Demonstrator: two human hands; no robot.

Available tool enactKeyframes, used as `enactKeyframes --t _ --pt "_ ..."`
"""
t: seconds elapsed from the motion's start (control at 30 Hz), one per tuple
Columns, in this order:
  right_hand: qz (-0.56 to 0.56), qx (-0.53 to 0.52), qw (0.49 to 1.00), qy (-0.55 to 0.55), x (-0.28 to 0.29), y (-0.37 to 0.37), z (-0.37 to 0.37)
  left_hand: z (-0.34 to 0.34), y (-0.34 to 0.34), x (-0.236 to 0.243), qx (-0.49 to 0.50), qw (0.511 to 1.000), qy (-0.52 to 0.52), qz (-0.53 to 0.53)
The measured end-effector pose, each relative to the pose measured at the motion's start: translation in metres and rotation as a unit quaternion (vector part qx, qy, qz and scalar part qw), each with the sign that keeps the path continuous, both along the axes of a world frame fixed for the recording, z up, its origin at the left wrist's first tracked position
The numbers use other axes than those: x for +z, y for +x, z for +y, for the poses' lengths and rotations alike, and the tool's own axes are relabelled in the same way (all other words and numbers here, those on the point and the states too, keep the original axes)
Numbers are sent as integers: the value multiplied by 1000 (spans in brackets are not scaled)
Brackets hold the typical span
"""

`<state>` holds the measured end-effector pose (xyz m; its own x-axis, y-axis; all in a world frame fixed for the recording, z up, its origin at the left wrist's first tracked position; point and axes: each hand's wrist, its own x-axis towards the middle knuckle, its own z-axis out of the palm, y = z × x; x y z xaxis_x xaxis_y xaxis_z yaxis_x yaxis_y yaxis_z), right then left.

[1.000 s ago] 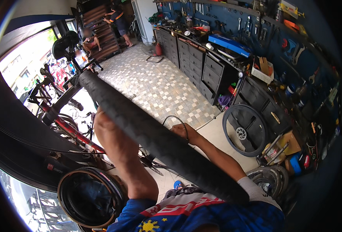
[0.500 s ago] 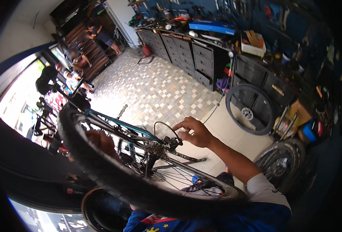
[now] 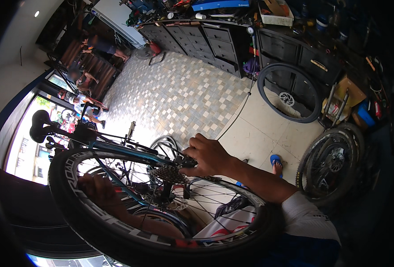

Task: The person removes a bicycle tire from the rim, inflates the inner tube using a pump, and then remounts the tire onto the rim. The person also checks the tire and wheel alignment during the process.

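Note:
A bike with a teal frame (image 3: 117, 147) stands in front of me, its rear wheel (image 3: 62, 196) large and near. My right hand (image 3: 208, 155) reaches over the wheel. Its fingers are curled round the rear derailleur (image 3: 179, 161), beside the cassette (image 3: 169, 173); fingers and thumb hide most of that part. Through the spokes shows my left hand (image 3: 98, 189), on the wheel's left side, with its fingers bent closed. What lies inside them is hidden. Below the cassette sits a disc rotor (image 3: 174, 204).
A loose wheel (image 3: 286, 99) leans on dark drawer cabinets (image 3: 223, 46), with more wheels (image 3: 337, 158) stacked at right. An air hose (image 3: 238, 116) crosses the floor. One foot in a blue slipper (image 3: 276, 161) stands right of the bike. Several people sit or stand at far left.
My right hand has gone from fingers spread beside the cable loop to closed round the derailleur. The view has shifted, and the wheel now appears broader, its spokes and rim more visible.

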<state>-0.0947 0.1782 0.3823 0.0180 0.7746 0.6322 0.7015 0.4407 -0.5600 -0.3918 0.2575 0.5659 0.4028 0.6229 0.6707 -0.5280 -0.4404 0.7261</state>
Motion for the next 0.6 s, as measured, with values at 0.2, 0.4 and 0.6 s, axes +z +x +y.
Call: enactKeyframes --t 0.2,0.4,0.6 --pt "1 -11 1000 -19 4 -8 3 3 7 1 -24 1000 20 -5" --pt "14 -21 999 -27 3 -9 3 -9 18 -2 50 998 27 -38" --pt "29 22 995 -91 -3 2 11 -10 21 -1 19 999 20 -18"
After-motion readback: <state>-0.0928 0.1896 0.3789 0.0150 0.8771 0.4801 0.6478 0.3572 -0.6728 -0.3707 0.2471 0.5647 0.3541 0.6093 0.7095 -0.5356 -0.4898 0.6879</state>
